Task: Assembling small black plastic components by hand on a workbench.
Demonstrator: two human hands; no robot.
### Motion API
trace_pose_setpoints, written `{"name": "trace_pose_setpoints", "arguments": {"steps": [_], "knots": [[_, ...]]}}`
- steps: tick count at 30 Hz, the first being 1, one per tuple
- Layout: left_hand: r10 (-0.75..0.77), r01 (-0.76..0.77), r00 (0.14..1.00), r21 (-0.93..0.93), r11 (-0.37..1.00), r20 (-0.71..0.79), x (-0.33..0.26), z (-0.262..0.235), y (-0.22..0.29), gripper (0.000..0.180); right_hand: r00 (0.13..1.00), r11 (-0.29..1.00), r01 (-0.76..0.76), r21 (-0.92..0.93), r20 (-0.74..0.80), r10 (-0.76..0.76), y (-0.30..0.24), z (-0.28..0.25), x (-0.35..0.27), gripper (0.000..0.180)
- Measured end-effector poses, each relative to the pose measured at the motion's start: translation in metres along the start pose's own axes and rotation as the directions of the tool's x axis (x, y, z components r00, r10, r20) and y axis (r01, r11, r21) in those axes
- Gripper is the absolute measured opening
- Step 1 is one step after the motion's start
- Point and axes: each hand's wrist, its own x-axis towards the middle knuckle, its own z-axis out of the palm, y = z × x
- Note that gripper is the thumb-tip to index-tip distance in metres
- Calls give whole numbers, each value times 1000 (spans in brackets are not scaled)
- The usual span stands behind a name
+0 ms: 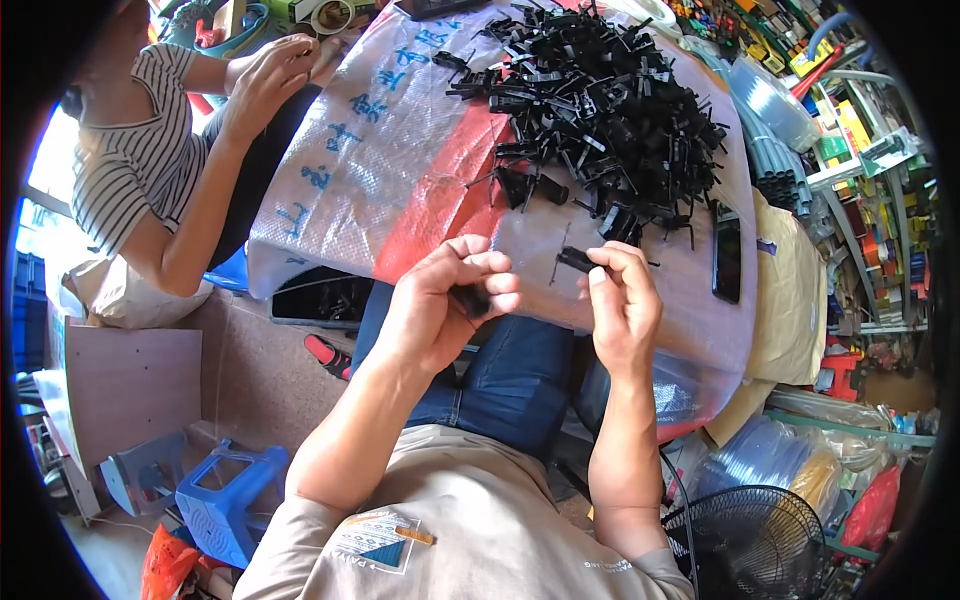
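My right hand (pixel 625 305) pinches a small black plastic part (pixel 576 259) between thumb and fingertips, with a thin rod sticking out across its end. In the curled fingers of my left hand (pixel 445 295) lies another dark black piece (pixel 470 299), partly hidden by the fingers. Both hands are raised over the near edge of the table, a short gap between them. Beyond them a large heap of similar black plastic parts (pixel 610 120) with thin rods covers the far middle of the table. A few parts (pixel 525 188) lie at the heap's near edge.
A white and red woven plastic sheet (pixel 340 190) covers the table. A black phone (pixel 727 255) lies on its right side. At the left sits a co-worker in a striped shirt (pixel 150 130). A blue stool (pixel 228 500) and black fan (pixel 750 540) stand nearby; crowded shelves (pixel 870 200) line the right.
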Motion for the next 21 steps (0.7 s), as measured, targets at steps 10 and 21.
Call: {"name": "trace_pose_setpoints", "arguments": {"steps": [10, 21], "knots": [[100, -350, 935, 848, 398, 339, -19, 23, -8, 39, 981, 822, -131, 554, 195, 25, -10, -8, -9, 12], [369, -726, 650, 686, 46, 664, -13, 22, -34, 16, 980, 827, -133, 547, 200, 25, -14, 3, -21, 19]]}}
